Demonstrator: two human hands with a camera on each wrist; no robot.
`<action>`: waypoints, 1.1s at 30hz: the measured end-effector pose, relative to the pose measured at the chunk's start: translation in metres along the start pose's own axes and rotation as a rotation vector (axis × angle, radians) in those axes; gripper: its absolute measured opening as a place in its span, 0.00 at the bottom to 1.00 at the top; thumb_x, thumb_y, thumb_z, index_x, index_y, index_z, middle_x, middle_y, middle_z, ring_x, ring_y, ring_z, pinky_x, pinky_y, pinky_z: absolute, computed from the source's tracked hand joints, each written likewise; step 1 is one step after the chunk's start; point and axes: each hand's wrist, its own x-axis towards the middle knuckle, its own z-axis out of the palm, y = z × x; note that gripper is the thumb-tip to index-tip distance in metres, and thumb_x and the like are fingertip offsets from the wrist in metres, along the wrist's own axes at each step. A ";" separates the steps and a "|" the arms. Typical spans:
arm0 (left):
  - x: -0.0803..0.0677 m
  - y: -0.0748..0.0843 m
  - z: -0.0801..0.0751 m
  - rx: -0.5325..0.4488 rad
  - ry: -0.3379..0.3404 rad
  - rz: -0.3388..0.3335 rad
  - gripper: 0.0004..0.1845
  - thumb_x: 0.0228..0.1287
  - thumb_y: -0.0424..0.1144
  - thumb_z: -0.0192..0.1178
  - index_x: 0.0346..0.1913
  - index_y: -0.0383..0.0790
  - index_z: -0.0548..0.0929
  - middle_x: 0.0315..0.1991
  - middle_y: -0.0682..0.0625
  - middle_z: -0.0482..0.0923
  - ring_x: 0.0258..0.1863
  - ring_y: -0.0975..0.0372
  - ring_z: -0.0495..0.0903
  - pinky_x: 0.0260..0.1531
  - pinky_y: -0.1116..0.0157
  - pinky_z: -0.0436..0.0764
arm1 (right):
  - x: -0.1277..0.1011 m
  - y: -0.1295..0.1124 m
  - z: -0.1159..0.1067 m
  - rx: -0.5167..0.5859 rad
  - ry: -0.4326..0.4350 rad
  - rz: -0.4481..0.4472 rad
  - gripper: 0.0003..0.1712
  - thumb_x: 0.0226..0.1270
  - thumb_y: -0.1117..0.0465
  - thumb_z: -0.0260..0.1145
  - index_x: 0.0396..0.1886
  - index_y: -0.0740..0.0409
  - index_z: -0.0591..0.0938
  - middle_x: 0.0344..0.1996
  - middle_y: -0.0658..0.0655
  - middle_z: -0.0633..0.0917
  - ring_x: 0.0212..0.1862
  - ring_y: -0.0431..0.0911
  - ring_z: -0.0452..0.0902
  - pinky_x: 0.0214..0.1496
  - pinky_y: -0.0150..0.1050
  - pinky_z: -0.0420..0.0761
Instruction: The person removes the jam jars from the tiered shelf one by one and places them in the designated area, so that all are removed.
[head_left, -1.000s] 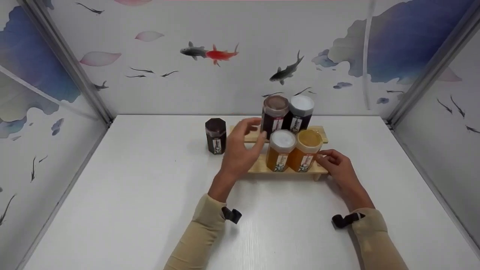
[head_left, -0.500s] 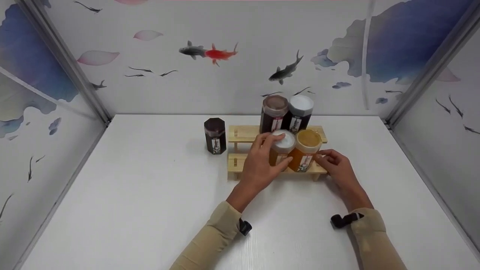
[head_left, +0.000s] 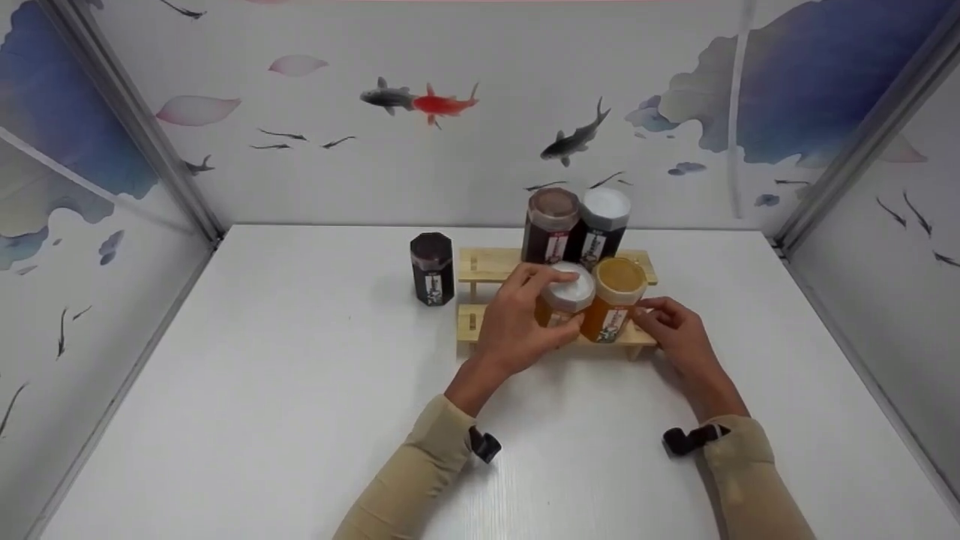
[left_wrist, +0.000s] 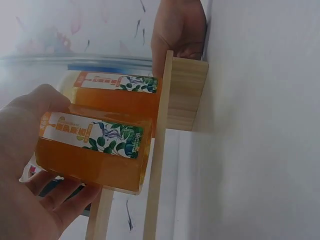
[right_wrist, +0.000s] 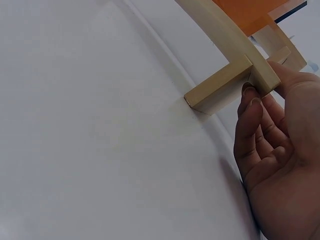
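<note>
My left hand [head_left: 514, 326] grips an amber jar of honey-coloured contents with a white lid [head_left: 568, 296] at the front step of a two-step wooden rack [head_left: 491, 266]. In the left wrist view the thumb lies over the labelled side of this jar [left_wrist: 90, 160], with fingers curled beneath it and its base close to the shelf. Right beside it stands a second amber jar with a yellow lid [head_left: 613, 311]. My right hand [head_left: 679, 330] pinches the right end of the lower shelf [right_wrist: 265, 77] between thumb and fingertips.
Two dark jars, one with a brown lid [head_left: 553, 229] and one with a white lid [head_left: 604, 217], stand on the rack's upper step. Left of the rack, another dark jar [head_left: 432, 270] is upright on the white table [head_left: 262, 390]. Printed wall panels [head_left: 480, 165] enclose the table's back and sides.
My left hand has moved right and down from beside the brown-lidded dark jar to the white-lidded amber jar, and its fingers now hold it. The right hand has stayed at the rack's end.
</note>
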 end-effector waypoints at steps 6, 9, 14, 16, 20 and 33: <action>0.010 -0.002 -0.029 -0.037 0.096 0.008 0.26 0.63 0.49 0.78 0.63 0.55 0.86 0.60 0.51 0.80 0.60 0.61 0.82 0.59 0.61 0.86 | -0.001 0.000 0.000 0.014 -0.001 -0.005 0.30 0.76 0.35 0.69 0.64 0.50 0.81 0.43 0.46 0.83 0.44 0.40 0.76 0.44 0.30 0.80; 0.015 -0.006 -0.048 -0.086 0.166 0.003 0.25 0.64 0.48 0.77 0.63 0.55 0.87 0.59 0.50 0.81 0.60 0.61 0.82 0.58 0.60 0.86 | -0.002 0.000 0.000 0.016 -0.001 -0.010 0.30 0.76 0.36 0.69 0.64 0.50 0.81 0.42 0.46 0.83 0.43 0.40 0.76 0.43 0.30 0.80; 0.019 -0.020 -0.079 -0.133 0.267 0.007 0.25 0.66 0.44 0.76 0.66 0.53 0.86 0.61 0.49 0.79 0.62 0.60 0.80 0.60 0.59 0.87 | -0.002 0.001 0.000 0.012 0.006 -0.008 0.30 0.76 0.36 0.69 0.64 0.50 0.81 0.41 0.46 0.83 0.42 0.40 0.76 0.42 0.31 0.79; 0.019 -0.026 -0.091 -0.128 0.304 0.009 0.26 0.67 0.43 0.76 0.67 0.53 0.85 0.62 0.48 0.79 0.61 0.60 0.81 0.57 0.58 0.87 | -0.001 0.002 -0.001 0.007 0.011 -0.011 0.30 0.75 0.36 0.70 0.64 0.50 0.81 0.40 0.46 0.83 0.40 0.40 0.75 0.41 0.31 0.79; 0.020 -0.040 -0.112 -0.093 0.380 -0.007 0.25 0.67 0.43 0.76 0.65 0.52 0.85 0.62 0.47 0.79 0.61 0.59 0.80 0.55 0.55 0.87 | 0.002 0.002 0.000 -0.007 0.012 -0.014 0.31 0.75 0.35 0.69 0.64 0.51 0.81 0.40 0.47 0.83 0.40 0.39 0.75 0.40 0.30 0.79; 0.012 -0.086 -0.148 -0.035 0.567 -0.176 0.24 0.66 0.39 0.77 0.64 0.46 0.84 0.64 0.45 0.77 0.67 0.55 0.78 0.67 0.49 0.82 | 0.003 0.000 -0.001 0.003 0.016 0.019 0.30 0.75 0.35 0.70 0.64 0.49 0.81 0.41 0.46 0.84 0.42 0.39 0.76 0.43 0.28 0.80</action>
